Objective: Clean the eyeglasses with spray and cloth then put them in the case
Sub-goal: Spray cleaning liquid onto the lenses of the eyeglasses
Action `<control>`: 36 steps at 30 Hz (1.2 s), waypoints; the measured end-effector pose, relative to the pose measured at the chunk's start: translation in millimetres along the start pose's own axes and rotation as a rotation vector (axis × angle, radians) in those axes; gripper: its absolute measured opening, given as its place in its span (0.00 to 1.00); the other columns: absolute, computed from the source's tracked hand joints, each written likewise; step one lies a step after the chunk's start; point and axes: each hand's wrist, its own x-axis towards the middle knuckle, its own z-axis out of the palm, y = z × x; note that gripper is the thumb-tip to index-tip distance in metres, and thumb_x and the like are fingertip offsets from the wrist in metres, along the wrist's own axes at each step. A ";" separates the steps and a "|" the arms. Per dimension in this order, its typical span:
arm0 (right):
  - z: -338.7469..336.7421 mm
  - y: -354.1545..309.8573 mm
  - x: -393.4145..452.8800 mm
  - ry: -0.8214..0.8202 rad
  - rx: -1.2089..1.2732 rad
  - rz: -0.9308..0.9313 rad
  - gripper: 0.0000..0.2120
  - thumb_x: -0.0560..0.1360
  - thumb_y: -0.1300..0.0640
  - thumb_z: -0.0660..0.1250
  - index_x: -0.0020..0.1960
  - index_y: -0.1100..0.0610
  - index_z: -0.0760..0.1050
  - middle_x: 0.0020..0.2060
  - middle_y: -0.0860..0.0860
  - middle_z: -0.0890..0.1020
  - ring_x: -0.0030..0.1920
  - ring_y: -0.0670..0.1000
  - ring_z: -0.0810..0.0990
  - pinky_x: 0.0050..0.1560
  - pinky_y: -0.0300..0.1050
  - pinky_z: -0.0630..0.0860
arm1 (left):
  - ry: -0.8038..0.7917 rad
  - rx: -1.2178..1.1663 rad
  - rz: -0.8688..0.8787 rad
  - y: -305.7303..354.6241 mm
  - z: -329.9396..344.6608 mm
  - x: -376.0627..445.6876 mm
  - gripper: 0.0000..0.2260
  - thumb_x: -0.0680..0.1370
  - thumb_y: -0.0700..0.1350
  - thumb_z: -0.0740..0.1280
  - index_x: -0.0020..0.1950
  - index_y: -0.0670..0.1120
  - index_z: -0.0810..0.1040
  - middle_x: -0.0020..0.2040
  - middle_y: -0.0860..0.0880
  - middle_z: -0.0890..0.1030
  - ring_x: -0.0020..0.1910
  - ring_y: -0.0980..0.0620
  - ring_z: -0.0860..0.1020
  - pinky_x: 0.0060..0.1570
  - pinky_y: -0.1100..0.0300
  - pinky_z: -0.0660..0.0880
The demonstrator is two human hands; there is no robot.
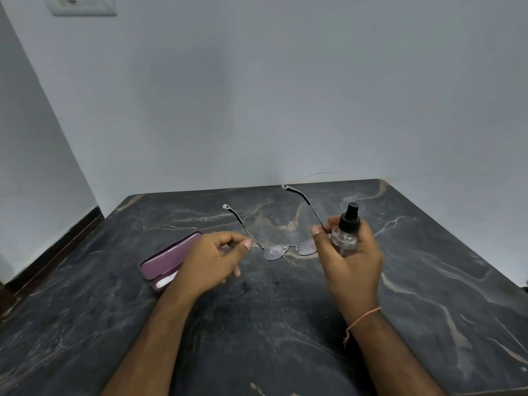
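Midway through a lens cleaning: eyeglasses held unfolded above the tabletop, one temple pinched between thumb and forefinger of the left hand, the other temple caught against the thumb of the right hand. Same right hand also wrapped around a small clear spray bottle with a black nozzle, upright. Droplets speckling the lens nearer the left hand, so spraying apparently done at least there; wet or dry on the other lens, half hidden behind the right thumb, impossible to tell. Wiping seemingly not yet begun, casing still ahead. Purple case lying open just behind and outside the left hand, partly hidden by it, something white inside, possibly the cloth. Underneath, a dark marble-patterned table with pale veins, pushed into a corner of plain pale walls; wall socket high up beyond the left hand.
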 end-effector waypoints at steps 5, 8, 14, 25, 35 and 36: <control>-1.2 -0.5 2.6 0.002 0.067 0.045 0.13 0.75 0.58 0.80 0.49 0.42 0.81 0.43 0.48 0.87 0.41 0.50 0.85 0.43 0.63 0.86 | -0.081 -0.244 -0.035 -3.3 15.9 3.2 0.11 0.82 0.43 0.74 0.63 0.53 0.87 0.53 0.51 0.90 0.47 0.53 0.88 0.36 0.57 0.84; -0.5 -1.9 3.6 -0.012 0.114 0.085 0.12 0.75 0.61 0.79 0.50 0.47 0.81 0.42 0.49 0.86 0.40 0.50 0.84 0.41 0.60 0.85 | -0.011 -0.326 -0.017 -4.6 23.7 3.7 0.07 0.82 0.42 0.74 0.57 0.51 0.90 0.51 0.47 0.90 0.46 0.51 0.86 0.36 0.56 0.84; 0.1 0.2 5.6 0.008 0.213 0.205 0.12 0.76 0.64 0.78 0.54 0.53 0.80 0.43 0.53 0.86 0.37 0.53 0.87 0.32 0.50 0.80 | 0.135 -0.513 0.121 3.2 26.3 3.5 0.07 0.76 0.46 0.75 0.51 0.54 0.92 0.55 0.49 0.89 0.50 0.54 0.87 0.36 0.60 0.83; 1.4 -1.1 4.6 -0.004 0.191 0.267 0.11 0.77 0.57 0.78 0.56 0.51 0.80 0.48 0.54 0.87 0.37 0.55 0.86 0.31 0.48 0.79 | 0.357 -0.398 0.302 4.1 15.0 3.7 0.07 0.77 0.45 0.76 0.54 0.52 0.90 0.49 0.55 0.87 0.39 0.57 0.83 0.37 0.66 0.81; -2.7 -7.2 -22.5 -0.384 0.012 -0.090 0.28 0.82 0.52 0.65 0.76 0.33 0.60 0.55 0.46 0.83 0.35 0.54 0.82 0.34 0.53 0.83 | 0.540 -0.210 0.400 -3.1 13.5 8.6 0.06 0.79 0.42 0.77 0.56 0.45 0.91 0.48 0.51 0.87 0.47 0.54 0.85 0.42 0.51 0.84; -1.4 -5.9 -25.7 -0.449 -0.026 -0.115 0.28 0.83 0.52 0.64 0.76 0.31 0.60 0.59 0.43 0.83 0.33 0.59 0.81 0.33 0.59 0.82 | 0.544 -0.191 0.422 -3.1 13.8 8.8 0.06 0.79 0.42 0.77 0.56 0.44 0.91 0.48 0.50 0.87 0.48 0.53 0.86 0.44 0.53 0.84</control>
